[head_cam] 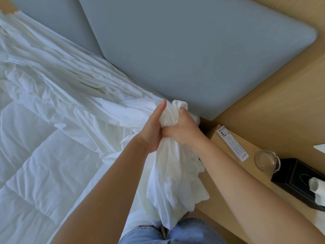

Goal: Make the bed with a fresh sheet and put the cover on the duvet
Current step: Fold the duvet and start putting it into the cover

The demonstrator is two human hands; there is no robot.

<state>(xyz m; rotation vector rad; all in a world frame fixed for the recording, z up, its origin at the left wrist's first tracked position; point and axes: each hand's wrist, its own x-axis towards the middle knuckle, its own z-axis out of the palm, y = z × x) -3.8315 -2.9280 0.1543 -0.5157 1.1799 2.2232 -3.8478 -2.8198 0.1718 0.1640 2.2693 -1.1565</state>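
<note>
looks like we're in the duvet cover step here, working one corner up by the grey padded headboard (193, 55). both hands are bunched right together on a gathered wad of white duvet cover (168, 173): the left hand (153, 131) is wrapped around the fabric with the thumb sticking up along it, and the right hand (181, 127) is closed in a tight fist on the same bunch, fabric poking out the top of the grip. the two hands are touching each other. from that grip the cover fans out in long pleats up and to the left across the bed, and a loose tail of it hangs down toward the person's jeans (175, 233). the quilted white duvet (35, 164) lies flat on the bed just left of the left forearm, partly under the cover. my guess is the next move needs the corner pinned firmly while the cover gets shaken or pulled down over the duvet, so the grip can't slip. over on the wooden bedside tabletop (246, 182) on the right there's a remote control (232, 143), a glass ashtray (266, 161) and a black tissue box (300, 182), all well apart from the hands.
</note>
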